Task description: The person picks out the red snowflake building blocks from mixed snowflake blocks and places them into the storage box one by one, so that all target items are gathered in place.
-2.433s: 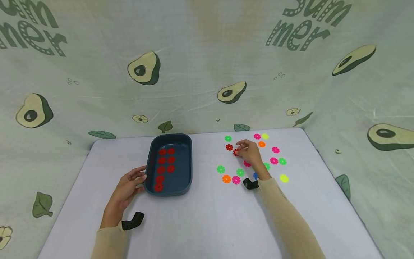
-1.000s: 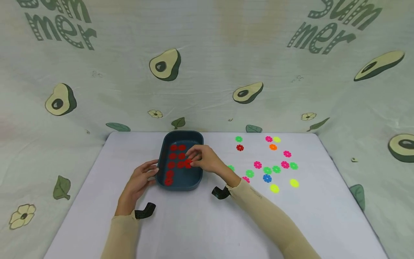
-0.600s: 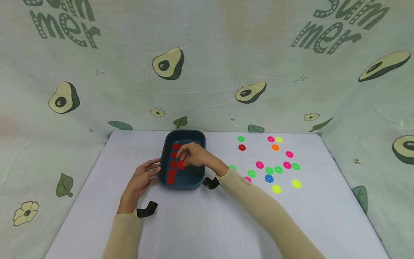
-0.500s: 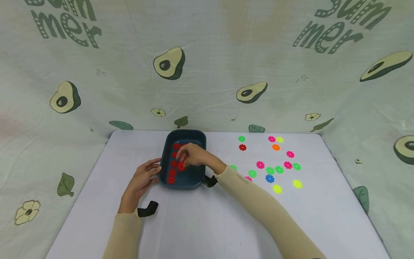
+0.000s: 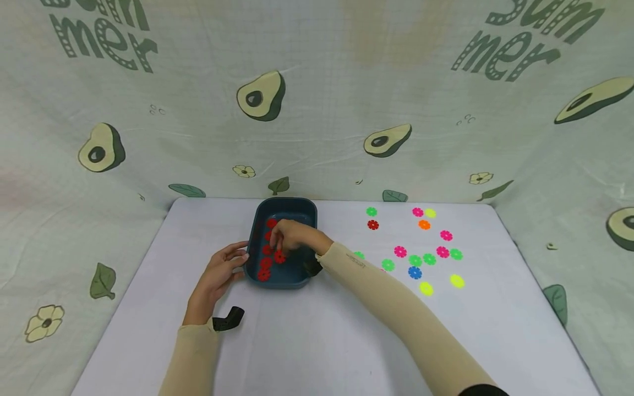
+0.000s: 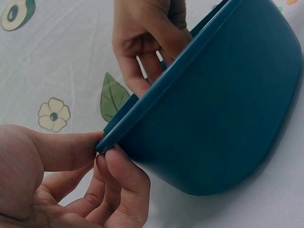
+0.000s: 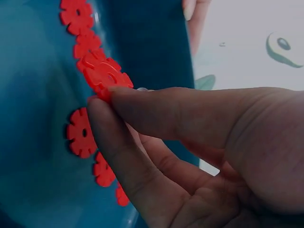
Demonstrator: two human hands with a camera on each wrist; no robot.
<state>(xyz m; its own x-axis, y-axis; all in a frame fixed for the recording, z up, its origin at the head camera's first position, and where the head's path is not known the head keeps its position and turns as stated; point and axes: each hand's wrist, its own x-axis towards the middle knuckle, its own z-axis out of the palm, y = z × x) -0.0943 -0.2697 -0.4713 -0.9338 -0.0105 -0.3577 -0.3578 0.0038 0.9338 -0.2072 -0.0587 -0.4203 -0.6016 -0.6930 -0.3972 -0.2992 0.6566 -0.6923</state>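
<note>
My left hand (image 5: 218,278) holds the near left side of a dark blue tray (image 5: 286,285). In the left wrist view its thumb lies on the rim (image 6: 142,109) and curled fingers press from beneath. My right hand (image 5: 292,235) reaches down into the tray. Its thumb and index finger pinch a red notched disc (image 7: 107,76) in the right wrist view. More flat red notched discs (image 7: 83,133) lie on the tray floor, some overlapping. The right hand hides part of them in the head view. Another red disc (image 5: 373,225) lies on the table right of the tray.
Pink (image 5: 400,252), green (image 5: 388,265), yellow (image 5: 426,289), orange (image 5: 424,225) and blue (image 5: 415,273) discs lie scattered on the white table (image 5: 317,352), right of the tray. A printed cloth (image 5: 317,110) hangs behind the table.
My right hand has carried a red disc leftward from the scattered group into the tray, then moved lower toward its left side. The left hand stays on the tray; the view has shifted slightly.
</note>
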